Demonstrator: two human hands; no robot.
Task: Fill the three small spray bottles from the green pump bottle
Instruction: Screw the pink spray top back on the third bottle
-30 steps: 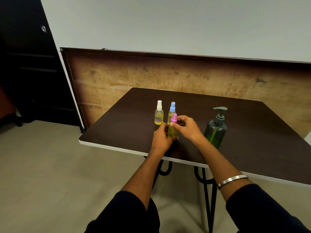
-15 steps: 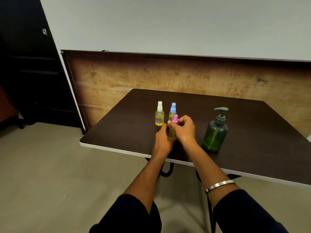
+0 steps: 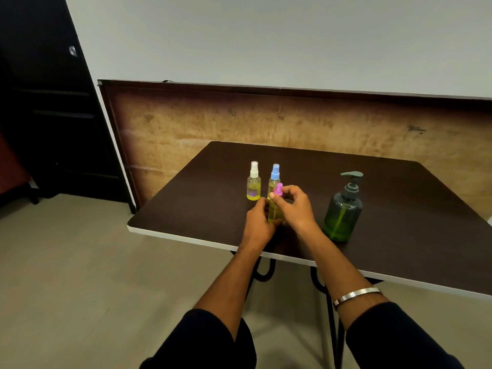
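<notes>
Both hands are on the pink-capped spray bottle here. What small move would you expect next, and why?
Probably a twist of the pink cap by the right hand, which pinches it, while the left hand grips the pink-capped spray bottle. It already holds yellow liquid, as do the other two, so whether the cap is going on or coming off is unclear.

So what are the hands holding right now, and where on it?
Both hold the pink-capped spray bottle. The left hand grips its yellow body; the right hand pinches the pink cap on top.
</notes>
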